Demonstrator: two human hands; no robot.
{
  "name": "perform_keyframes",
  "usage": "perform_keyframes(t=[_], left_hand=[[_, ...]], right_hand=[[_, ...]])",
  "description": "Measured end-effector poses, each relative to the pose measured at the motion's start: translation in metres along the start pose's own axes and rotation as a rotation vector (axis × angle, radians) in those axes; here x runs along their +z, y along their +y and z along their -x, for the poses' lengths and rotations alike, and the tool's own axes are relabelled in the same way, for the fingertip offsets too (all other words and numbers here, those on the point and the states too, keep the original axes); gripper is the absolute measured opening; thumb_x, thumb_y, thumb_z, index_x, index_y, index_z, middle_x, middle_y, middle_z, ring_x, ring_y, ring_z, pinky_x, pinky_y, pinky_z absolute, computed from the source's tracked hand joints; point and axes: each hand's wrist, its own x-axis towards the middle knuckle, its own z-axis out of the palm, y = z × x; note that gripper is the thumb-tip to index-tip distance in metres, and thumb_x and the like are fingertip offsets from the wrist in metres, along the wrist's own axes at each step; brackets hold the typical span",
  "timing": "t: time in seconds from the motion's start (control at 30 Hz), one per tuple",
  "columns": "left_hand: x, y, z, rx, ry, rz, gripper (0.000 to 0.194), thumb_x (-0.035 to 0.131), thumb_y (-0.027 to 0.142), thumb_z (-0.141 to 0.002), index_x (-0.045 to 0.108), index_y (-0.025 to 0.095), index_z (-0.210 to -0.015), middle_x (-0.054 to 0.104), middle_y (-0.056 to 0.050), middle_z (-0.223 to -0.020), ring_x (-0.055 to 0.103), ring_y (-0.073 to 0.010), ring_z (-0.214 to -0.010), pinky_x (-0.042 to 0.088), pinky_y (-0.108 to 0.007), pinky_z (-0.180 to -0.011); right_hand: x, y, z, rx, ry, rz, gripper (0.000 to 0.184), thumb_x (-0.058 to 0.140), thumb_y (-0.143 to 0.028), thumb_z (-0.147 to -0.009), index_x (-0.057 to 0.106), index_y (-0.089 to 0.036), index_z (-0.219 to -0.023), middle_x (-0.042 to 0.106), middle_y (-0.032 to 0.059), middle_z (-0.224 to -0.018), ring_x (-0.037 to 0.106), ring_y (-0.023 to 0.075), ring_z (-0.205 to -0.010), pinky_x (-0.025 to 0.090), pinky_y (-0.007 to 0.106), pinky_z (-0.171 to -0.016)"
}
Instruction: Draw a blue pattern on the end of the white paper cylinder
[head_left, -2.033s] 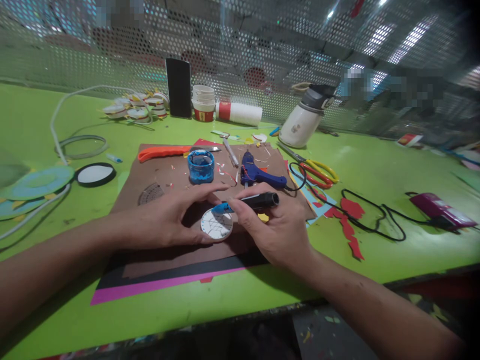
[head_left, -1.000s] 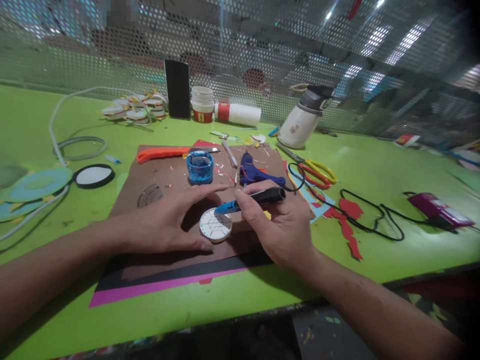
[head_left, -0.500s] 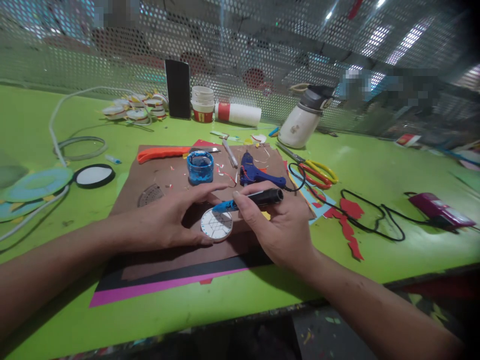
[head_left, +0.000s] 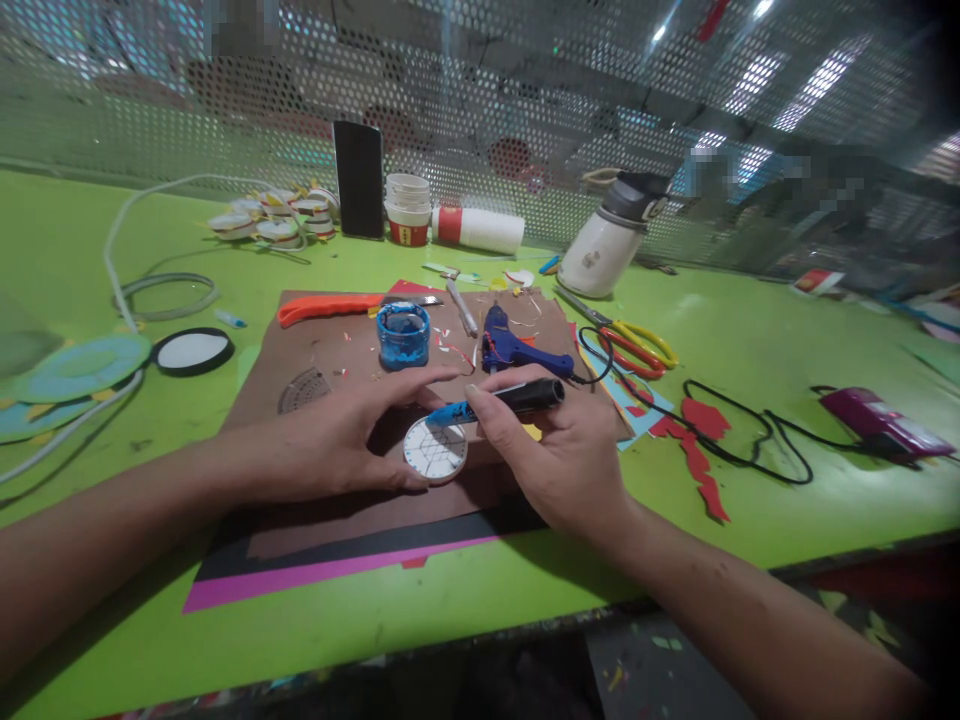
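Observation:
A small white disc (head_left: pixel 436 458) with a drawn line pattern and blue marks along its rim lies over the brown paper (head_left: pixel 330 530). Thumb and fingers of my left hand (head_left: pixel 367 430) curve around its left side, the thumb at its lower edge. Between the fingers of my right hand (head_left: pixel 555 450) is a marker (head_left: pixel 517 398) with a black barrel and blue front end. Its tip meets the disc's upper part, though the exact contact is hard to see. Behind the disc stands a blue-stained jar (head_left: pixel 403 338).
Beyond the hands lie an orange utility knife (head_left: pixel 330 307), a blue glue gun (head_left: pixel 517 345) and scissors (head_left: pixel 637 345). A white bottle (head_left: pixel 606 240), paper cups (head_left: pixel 480 230) and a phone (head_left: pixel 358 180) stand farther back. A black cord (head_left: pixel 765 415) crosses the right side.
The whole view has shifted very slightly. Both hands, the marker and the disc keep almost the same places relative to each other.

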Motion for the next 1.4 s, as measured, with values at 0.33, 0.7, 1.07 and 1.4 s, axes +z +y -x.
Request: perform_keyframes(t=[0.33, 0.7, 1.07, 1.4], left_hand=[[0.0, 0.001, 0.0, 0.014, 0.004, -0.006, 0.116, 0.101, 0.06, -0.097, 0.054, 0.037, -0.202, 0.08, -0.011, -0.188, 0.071, -0.0503, -0.178, 0.061, -0.063, -0.147], [-0.003, 0.004, -0.001, 0.003, -0.012, -0.014, 0.115, 0.102, 0.064, -0.099, 0.055, 0.038, -0.201, 0.082, -0.011, -0.185, 0.077, -0.0504, -0.171, 0.066, -0.062, -0.142], [-0.004, -0.002, 0.0, 0.053, 0.031, -0.034, 0.105, 0.107, 0.066, -0.097, 0.067, 0.044, -0.192, 0.082, -0.008, -0.186, 0.076, -0.0518, -0.172, 0.061, -0.068, -0.147], [-0.002, 0.007, -0.004, 0.074, 0.007, -0.039, 0.095, 0.098, 0.065, -0.103, 0.071, 0.034, -0.188, 0.084, -0.012, -0.182, 0.082, -0.049, -0.162, 0.064, -0.063, -0.142]], right_hand=[[-0.003, -0.003, -0.003, -0.003, -0.029, -0.035, 0.017, 0.094, -0.027, -0.111, 0.091, -0.024, -0.094, 0.095, -0.0004, -0.085, 0.087, 0.017, -0.068, 0.071, 0.025, -0.069], [-0.006, -0.003, -0.003, -0.135, -0.088, 0.053, 0.012, 0.091, -0.022, -0.113, 0.092, -0.025, -0.101, 0.099, 0.003, -0.098, 0.094, 0.0214, -0.084, 0.075, 0.029, -0.082], [-0.007, -0.002, -0.006, -0.039, -0.109, 0.038, 0.02, 0.094, -0.034, -0.114, 0.093, -0.027, -0.095, 0.097, 0.0023, -0.093, 0.09, 0.0216, -0.078, 0.075, 0.031, -0.078], [0.005, 0.0, -0.005, -0.224, -0.106, -0.037, 0.024, 0.096, -0.016, -0.11, 0.087, -0.026, -0.091, 0.099, 0.0038, -0.098, 0.095, 0.0223, -0.09, 0.076, 0.032, -0.088]])
